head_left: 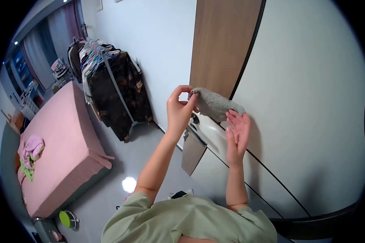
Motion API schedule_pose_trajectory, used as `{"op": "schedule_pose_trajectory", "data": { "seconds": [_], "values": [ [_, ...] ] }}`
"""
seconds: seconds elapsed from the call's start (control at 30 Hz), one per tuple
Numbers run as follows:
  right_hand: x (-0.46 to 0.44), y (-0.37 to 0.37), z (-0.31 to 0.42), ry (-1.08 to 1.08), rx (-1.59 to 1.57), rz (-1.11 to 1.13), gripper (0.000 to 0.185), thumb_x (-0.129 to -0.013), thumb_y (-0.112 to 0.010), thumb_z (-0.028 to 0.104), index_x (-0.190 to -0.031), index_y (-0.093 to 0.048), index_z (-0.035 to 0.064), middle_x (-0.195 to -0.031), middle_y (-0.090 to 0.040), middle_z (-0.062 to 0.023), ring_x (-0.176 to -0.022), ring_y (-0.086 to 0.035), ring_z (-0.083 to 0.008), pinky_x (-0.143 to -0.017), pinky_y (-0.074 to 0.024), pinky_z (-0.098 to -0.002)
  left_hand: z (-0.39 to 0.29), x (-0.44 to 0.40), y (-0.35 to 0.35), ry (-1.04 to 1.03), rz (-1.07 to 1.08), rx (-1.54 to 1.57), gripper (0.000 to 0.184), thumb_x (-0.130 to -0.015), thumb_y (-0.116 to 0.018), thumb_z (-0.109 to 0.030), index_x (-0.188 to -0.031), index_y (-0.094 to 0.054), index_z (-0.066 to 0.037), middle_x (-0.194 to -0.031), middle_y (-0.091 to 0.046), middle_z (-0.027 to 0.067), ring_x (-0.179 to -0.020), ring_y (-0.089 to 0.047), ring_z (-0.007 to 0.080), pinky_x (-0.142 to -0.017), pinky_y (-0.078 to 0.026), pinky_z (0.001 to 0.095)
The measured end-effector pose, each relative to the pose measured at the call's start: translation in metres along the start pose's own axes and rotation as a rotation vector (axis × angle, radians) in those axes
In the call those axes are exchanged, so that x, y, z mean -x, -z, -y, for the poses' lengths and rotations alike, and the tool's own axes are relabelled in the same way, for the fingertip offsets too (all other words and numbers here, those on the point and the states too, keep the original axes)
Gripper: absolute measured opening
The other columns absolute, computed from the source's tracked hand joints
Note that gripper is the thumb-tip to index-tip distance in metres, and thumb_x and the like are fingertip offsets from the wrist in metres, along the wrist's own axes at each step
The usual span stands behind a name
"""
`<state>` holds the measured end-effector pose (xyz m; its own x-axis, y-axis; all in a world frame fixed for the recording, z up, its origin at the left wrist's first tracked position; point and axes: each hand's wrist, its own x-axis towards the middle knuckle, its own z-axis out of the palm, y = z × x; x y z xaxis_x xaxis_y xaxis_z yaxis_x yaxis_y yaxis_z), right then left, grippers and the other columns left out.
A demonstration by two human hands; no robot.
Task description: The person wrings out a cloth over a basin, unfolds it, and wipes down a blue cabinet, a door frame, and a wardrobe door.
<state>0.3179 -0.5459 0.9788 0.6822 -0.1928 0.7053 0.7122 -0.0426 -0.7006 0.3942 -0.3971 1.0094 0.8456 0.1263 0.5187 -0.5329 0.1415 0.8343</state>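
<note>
A grey fluffy cloth (pixel 217 104) is stretched in front of a tall wardrobe. My left hand (pixel 180 106) pinches its upper left corner between thumb and fingers. At the cloth's right end is my right hand (pixel 238 131), palm towards me. Its fingertips touch the lower edge, the fingers are stretched out, and the thumb stands apart from the cloth. Behind and below the cloth, a glossy white object (pixel 210 131) shows in part; its kind is unclear.
White wardrobe doors (pixel 308 101) and a brown wood panel (pixel 225 44) stand close ahead. A loaded clothes rack (pixel 113 85) is against the wall. A pink-covered bed (pixel 65 141) lies to the left, with a green-topped stool (pixel 67 219) on the floor near it.
</note>
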Motion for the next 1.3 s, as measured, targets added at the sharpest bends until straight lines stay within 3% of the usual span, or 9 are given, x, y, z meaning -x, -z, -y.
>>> {"op": "schedule_pose_trajectory", "data": {
  "seconds": [0.33, 0.43, 0.63, 0.77, 0.83, 0.87, 0.97, 1.13, 1.3],
  "values": [
    [-0.066, -0.054, -0.028, 0.23, 0.27, -0.214, 0.066, -0.081, -0.046, -0.002, -0.136, -0.01, 0.001, -0.125, -0.037, -0.0204, -0.109, -0.047, -0.0284, -0.095, -0.036, -0.0406, 0.018, -0.08, -0.037, -0.114, -0.054, 0.331, 0.011, -0.082, -0.056, 0.001, -0.092, -0.053, 0.0, -0.065, -0.045, -0.0031, -0.059, -0.043, 0.0023, -0.054, -0.04, 0.0161],
    [-0.08, -0.068, -0.034, 0.408, 0.464, -0.374, 0.065, -0.081, -0.048, -0.003, -0.134, -0.011, -0.0026, -0.119, -0.041, -0.0239, -0.102, -0.052, -0.0302, -0.089, -0.042, -0.0392, 0.017, -0.092, -0.047, -0.159, -0.064, 0.389, 0.01, -0.082, -0.057, 0.001, -0.092, -0.053, 0.0, -0.069, -0.047, -0.003, -0.061, -0.044, 0.0021, -0.056, -0.038, 0.0155],
    [-0.107, -0.076, -0.023, 0.392, 0.577, -0.738, 0.047, -0.083, -0.051, -0.006, -0.121, -0.024, -0.0032, -0.099, -0.055, -0.0186, -0.079, -0.062, -0.0212, -0.066, -0.0478, -0.0268, -0.008, -0.119, -0.047, -0.27, 0.048, 0.376, 0.02, -0.08, -0.059, 0.002, -0.097, -0.05, -0.001, -0.075, -0.05, -0.0003, -0.063, -0.047, 0.0024, -0.056, -0.039, 0.015],
    [-0.127, -0.085, -0.02, 0.472, 0.539, -0.94, 0.045, -0.08, -0.056, -0.007, -0.114, -0.027, -0.0013, -0.089, -0.055, -0.0149, -0.073, -0.06, -0.0182, -0.063, -0.0484, -0.0258, 0.001, -0.117, -0.059, -0.636, 0.064, 0.323, 0.029, -0.073, -0.065, 0.004, -0.097, -0.049, -0.001, -0.09, -0.053, 0.0105, -0.077, -0.054, 0.0184, -0.069, -0.045, 0.0275],
    [-0.132, -0.081, -0.02, 0.505, 0.579, -1.028, 0.048, -0.079, -0.058, -0.006, -0.114, -0.026, -0.0001, -0.083, -0.054, -0.0125, -0.071, -0.058, -0.0159, -0.062, -0.0487, -0.0255, 0.007, -0.115, -0.061, -0.906, 0.142, 0.109, 0.032, -0.065, -0.065, 0.006, -0.094, -0.052, -0.001, -0.102, -0.05, 0.0169, -0.103, -0.047, 0.0361, -0.086, -0.039, 0.0429],
    [-0.137, -0.075, -0.027, 0.731, 0.73, -1.03, 0.037, -0.075, -0.061, -0.007, -0.105, -0.039, -0.0002, -0.081, -0.053, -0.0086, -0.071, -0.056, -0.0165, -0.06, -0.0481, -0.0271, 0.01, -0.112, -0.063, -0.942, 0.17, 0.036, 0.033, -0.067, -0.064, 0.004, -0.098, -0.053, -0.002, -0.106, -0.049, 0.0166, -0.108, -0.045, 0.0359, -0.087, -0.039, 0.0434],
    [-0.131, -0.065, -0.031, 0.809, 1.5, -0.879, 0.023, -0.07, -0.063, -0.008, -0.091, -0.055, 0.0002, -0.086, -0.054, -0.0073, -0.075, -0.055, -0.02, -0.065, -0.047, -0.0314, 0.017, -0.107, -0.068, -1.052, 0.215, -0.111, 0.036, -0.074, -0.058, -0.003, -0.11, -0.055, -0.005, -0.12, -0.044, 0.015, -0.117, -0.038, 0.0359, -0.091, -0.038, 0.0447],
    [-0.141, -0.069, -0.035, 0.772, 1.54, -0.768, 0.022, -0.076, -0.054, -0.006, -0.095, -0.063, 0.0, -0.101, -0.054, -0.0098, -0.093, -0.051, -0.0255, -0.082, -0.0416, -0.0351, 0.015, -0.126, -0.063, -1.211, 0.261, -0.434, 0.043, -0.083, -0.045, -0.017, -0.124, -0.047, -0.003, -0.135, -0.039, 0.0145, -0.128, -0.033, 0.0245, -0.104, -0.023, 0.0398],
    [-0.159, -0.08, -0.022, 0.652, 1.675, -0.539, 0.033, -0.08, -0.053, 0.006, -0.113, -0.057, 0.0046, -0.123, -0.049, -0.0086, -0.117, -0.043, -0.0249, -0.101, -0.027, -0.041, -0.004, -0.161, -0.048, -1.201, 0.387, -0.504, 0.052, -0.083, -0.045, -0.016, -0.129, -0.036, 0.006, -0.136, -0.032, 0.0224, -0.129, -0.027, 0.0364, -0.105, -0.021, 0.0458]
  ]
}}
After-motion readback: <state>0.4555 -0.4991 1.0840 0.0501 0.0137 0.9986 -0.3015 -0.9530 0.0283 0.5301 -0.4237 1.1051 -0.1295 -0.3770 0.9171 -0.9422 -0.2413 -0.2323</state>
